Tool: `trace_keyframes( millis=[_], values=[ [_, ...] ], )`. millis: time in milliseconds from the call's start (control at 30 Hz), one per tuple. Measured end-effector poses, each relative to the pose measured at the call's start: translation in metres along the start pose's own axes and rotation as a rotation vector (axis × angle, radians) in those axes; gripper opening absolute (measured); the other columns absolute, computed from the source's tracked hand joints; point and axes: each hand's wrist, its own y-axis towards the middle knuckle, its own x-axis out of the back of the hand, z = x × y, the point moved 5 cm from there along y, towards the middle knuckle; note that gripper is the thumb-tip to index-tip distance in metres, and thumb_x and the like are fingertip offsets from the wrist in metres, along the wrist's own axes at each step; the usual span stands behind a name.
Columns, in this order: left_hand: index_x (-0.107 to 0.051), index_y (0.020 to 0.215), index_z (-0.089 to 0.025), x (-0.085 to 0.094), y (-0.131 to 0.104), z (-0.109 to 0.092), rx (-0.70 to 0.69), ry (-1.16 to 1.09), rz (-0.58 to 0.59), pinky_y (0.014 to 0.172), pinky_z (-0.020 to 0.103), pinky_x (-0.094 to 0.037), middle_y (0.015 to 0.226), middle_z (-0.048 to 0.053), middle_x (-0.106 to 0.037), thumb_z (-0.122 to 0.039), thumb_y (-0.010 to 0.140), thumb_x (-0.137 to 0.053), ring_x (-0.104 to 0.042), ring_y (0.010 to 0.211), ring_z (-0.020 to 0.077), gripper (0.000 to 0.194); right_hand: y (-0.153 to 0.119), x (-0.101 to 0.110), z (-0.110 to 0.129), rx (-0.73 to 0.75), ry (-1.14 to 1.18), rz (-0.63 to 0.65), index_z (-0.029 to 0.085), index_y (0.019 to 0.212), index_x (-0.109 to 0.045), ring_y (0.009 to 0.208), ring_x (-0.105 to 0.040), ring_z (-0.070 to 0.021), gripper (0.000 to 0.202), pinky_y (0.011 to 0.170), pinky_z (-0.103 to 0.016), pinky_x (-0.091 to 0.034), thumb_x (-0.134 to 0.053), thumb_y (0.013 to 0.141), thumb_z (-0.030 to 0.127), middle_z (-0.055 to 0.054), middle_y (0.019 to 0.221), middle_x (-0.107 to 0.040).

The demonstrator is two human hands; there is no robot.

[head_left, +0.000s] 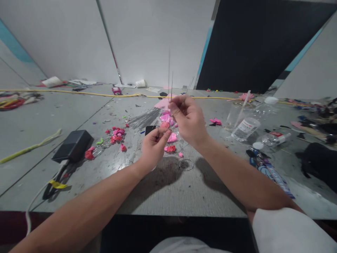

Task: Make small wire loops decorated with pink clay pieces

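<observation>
Thin metal wires (172,82) stand upright between my two hands above the grey table. My right hand (188,117) pinches them between thumb and fingers, and other thin wires stick up behind its fingers. Lower and to the left, my left hand (156,144) is closed in a pinch at the lower end of the wires, beside a small pink piece (165,125). Behind my hands lie a fan of loose wires (147,118) and bright pink pieces (172,137). Red flower-like pieces (170,148) and a metal ring (187,164) rest just below the hands.
A black power adapter (72,146) with a cable sits at left, near red and pink flowers (116,135). Plastic bottles (246,128), a clear cup (234,114) and keychains (271,172) are at right. A yellow cord (100,94) crosses the back.
</observation>
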Motion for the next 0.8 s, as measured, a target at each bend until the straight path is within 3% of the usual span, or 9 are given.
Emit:
trace_keyframes(
  millis=[100, 300, 600, 800],
  values=[
    [-0.071, 0.086, -0.02, 0.0, 0.002, 0.002, 0.016, -0.008, 0.003, 0.044, 0.025, -0.029, 0.054, -0.008, -0.043, -0.052, 0.09, -0.081, -0.032, 0.048, 0.0079, 0.034, 0.005, 0.003, -0.009, -0.032, 0.048, 0.039, 0.03, 0.099, -0.064, 0.069, -0.061, -0.0148, 0.036, 0.065, -0.034, -0.056, -0.075, 0.094, 0.064, 0.001, 0.085, -0.063],
    [-0.075, 0.091, -0.019, 0.0, 0.005, 0.008, 0.062, 0.038, 0.009, 0.045, 0.025, -0.028, 0.054, -0.008, -0.043, -0.053, 0.089, -0.081, -0.033, 0.049, 0.0082, 0.034, 0.009, 0.009, -0.012, -0.009, 0.009, 0.025, 0.028, 0.098, -0.065, 0.072, -0.059, -0.0147, 0.043, 0.066, -0.033, -0.054, -0.075, 0.091, 0.07, 0.001, 0.086, -0.062],
    [-0.075, 0.086, -0.017, -0.001, 0.007, 0.02, 0.119, 0.092, 0.007, 0.044, 0.024, -0.023, 0.054, -0.007, -0.042, -0.051, 0.089, -0.08, -0.03, 0.048, 0.008, 0.034, 0.01, 0.011, -0.028, -0.085, 0.033, 0.032, 0.026, 0.097, -0.066, 0.071, -0.059, -0.014, 0.036, 0.065, -0.032, -0.053, -0.081, 0.09, 0.058, 0.002, 0.081, -0.063],
    [-0.075, 0.083, -0.016, -0.001, 0.006, 0.024, 0.149, 0.046, 0.009, 0.045, 0.025, -0.019, 0.054, -0.006, -0.042, -0.051, 0.086, -0.084, -0.027, 0.05, 0.0075, 0.036, 0.008, 0.012, -0.037, -0.043, 0.02, 0.001, 0.026, 0.097, -0.065, 0.069, -0.059, -0.0141, 0.041, 0.065, -0.032, -0.054, -0.08, 0.089, 0.064, 0.001, 0.081, -0.063]
  ],
)
